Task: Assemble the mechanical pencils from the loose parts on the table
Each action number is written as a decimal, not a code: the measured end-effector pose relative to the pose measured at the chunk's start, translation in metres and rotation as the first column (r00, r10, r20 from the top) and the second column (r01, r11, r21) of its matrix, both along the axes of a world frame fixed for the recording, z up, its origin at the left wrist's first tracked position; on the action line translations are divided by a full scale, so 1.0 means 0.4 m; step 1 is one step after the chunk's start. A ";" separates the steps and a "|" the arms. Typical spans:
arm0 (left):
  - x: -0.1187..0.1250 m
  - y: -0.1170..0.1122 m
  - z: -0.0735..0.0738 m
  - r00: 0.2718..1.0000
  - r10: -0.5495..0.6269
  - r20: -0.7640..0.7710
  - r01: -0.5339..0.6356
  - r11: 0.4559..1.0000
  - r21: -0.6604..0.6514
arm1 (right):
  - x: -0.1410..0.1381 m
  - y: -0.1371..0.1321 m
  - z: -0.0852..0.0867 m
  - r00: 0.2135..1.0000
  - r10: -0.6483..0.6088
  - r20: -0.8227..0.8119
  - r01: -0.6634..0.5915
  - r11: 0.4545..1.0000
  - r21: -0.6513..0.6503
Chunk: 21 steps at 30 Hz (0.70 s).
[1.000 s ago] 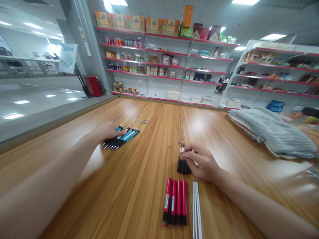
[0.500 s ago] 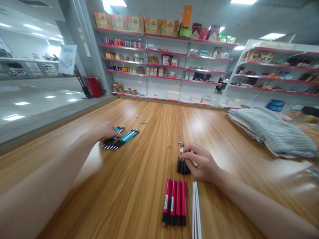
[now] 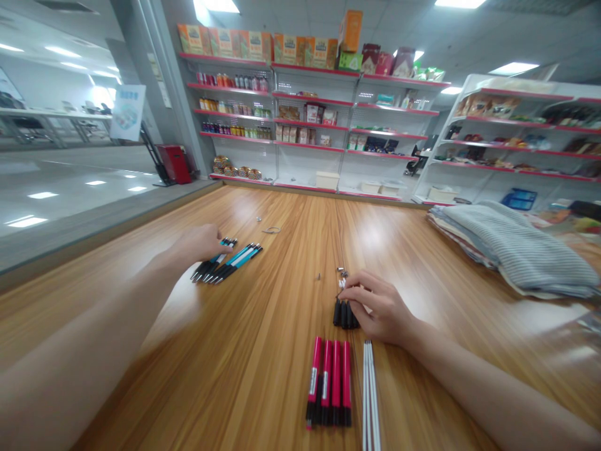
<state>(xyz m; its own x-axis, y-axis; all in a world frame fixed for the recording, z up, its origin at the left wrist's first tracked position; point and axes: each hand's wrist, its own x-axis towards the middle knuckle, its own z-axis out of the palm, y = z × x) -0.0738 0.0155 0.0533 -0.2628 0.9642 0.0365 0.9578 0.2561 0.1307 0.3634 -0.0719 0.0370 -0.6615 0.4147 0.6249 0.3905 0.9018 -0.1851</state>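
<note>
On the wooden table (image 3: pixel 263 351) the left hand (image 3: pixel 200 244) has edged its fingers further over the teal-and-black plastic pens (image 3: pixel 237 258), grip impossible to tell, while the right hand (image 3: pixel 380 310) stays pinched on the short black plastic tubes (image 3: pixel 342 313) beyond the red pens (image 3: pixel 331 382).
</note>
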 end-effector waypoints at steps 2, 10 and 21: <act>0.022 -0.002 0.009 0.996 -0.080 -0.031 0.081 0.995 0.056 | 0.000 0.001 -0.001 1.000 -0.001 0.001 0.001 1.000 -0.001; 0.101 -0.030 0.008 0.973 -0.228 -0.028 0.224 0.968 -0.111 | -0.001 0.001 0.000 1.000 0.016 -0.001 -0.016 1.000 0.000; 0.094 -0.034 0.015 0.981 -0.171 -0.096 0.158 0.979 -0.132 | 0.003 0.003 -0.005 1.000 0.014 0.000 -0.014 1.000 -0.012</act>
<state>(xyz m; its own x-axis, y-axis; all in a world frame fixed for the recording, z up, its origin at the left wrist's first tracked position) -0.0363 0.0018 0.0594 -0.1009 0.9927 -0.0659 0.9948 0.1013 0.0034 0.3646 -0.0706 0.0349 -0.6675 0.4128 0.6197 0.3776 0.9050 -0.1960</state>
